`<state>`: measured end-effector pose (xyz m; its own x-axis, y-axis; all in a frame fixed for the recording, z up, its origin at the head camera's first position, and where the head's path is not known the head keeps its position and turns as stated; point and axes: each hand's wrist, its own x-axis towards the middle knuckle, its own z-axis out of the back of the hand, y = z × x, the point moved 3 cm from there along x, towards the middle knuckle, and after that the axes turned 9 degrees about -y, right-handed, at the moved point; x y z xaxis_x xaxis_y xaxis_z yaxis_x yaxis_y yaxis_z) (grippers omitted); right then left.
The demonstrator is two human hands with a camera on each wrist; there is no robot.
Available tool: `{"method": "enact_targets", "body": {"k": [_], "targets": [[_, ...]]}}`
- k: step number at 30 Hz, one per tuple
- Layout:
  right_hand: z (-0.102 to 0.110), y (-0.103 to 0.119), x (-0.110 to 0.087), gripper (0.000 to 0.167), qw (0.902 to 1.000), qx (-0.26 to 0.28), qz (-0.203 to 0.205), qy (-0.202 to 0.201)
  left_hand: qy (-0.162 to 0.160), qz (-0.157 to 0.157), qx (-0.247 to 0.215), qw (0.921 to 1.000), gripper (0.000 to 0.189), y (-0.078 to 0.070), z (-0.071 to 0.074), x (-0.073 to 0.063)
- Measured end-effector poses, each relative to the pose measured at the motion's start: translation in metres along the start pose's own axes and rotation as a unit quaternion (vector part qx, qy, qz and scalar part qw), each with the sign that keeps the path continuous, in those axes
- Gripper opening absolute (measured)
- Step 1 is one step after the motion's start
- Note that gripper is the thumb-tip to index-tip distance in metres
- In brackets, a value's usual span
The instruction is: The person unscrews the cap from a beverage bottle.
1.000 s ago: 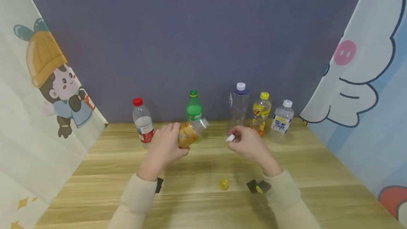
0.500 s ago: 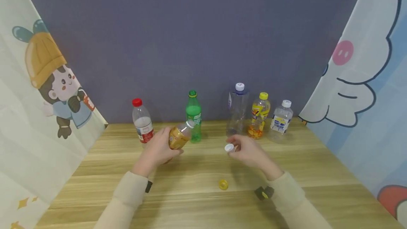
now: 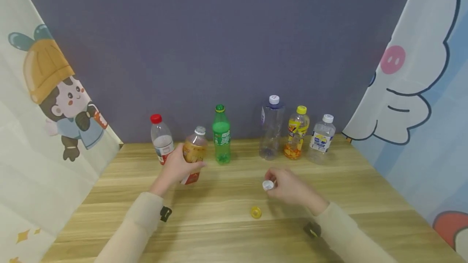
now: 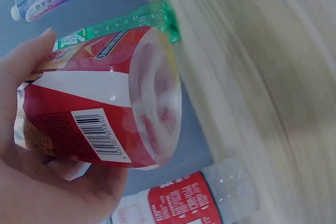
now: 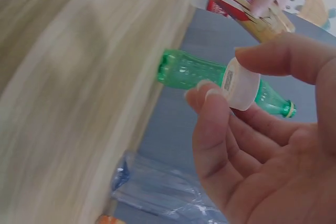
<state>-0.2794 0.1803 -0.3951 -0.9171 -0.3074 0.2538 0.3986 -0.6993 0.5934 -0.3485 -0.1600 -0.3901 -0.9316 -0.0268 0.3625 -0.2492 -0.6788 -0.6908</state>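
I see the table's back edge cross mid-frame below the dark wall, with wood stretching between the hands and down the frame. Left of centre, the left hand grips one bottle; right of centre, the right hand pinches one white cap. One yellow cap lies lower centre; five other bottles stand near the back edge.

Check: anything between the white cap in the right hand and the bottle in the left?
Nothing visible between the white cap in the right hand and the orange-and-red bottle in the left hand; the green bottle stands farther back.
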Motion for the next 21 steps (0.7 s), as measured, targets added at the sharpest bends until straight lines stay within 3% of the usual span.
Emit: {"method": "enact_targets", "body": {"k": [9,21], "targets": [[-0.009,-0.009,-0.010,0.025,0.9988,-0.036,-0.028,0.018,0.007,0.049,-0.013,0.9987,0.081,-0.001,0.002,0.012],[-0.019,-0.015,-0.018,0.018,0.9959,-0.077,0.032,0.035,-0.021,0.088,-0.068,0.9935,0.086,0.009,-0.008,0.036]]}}
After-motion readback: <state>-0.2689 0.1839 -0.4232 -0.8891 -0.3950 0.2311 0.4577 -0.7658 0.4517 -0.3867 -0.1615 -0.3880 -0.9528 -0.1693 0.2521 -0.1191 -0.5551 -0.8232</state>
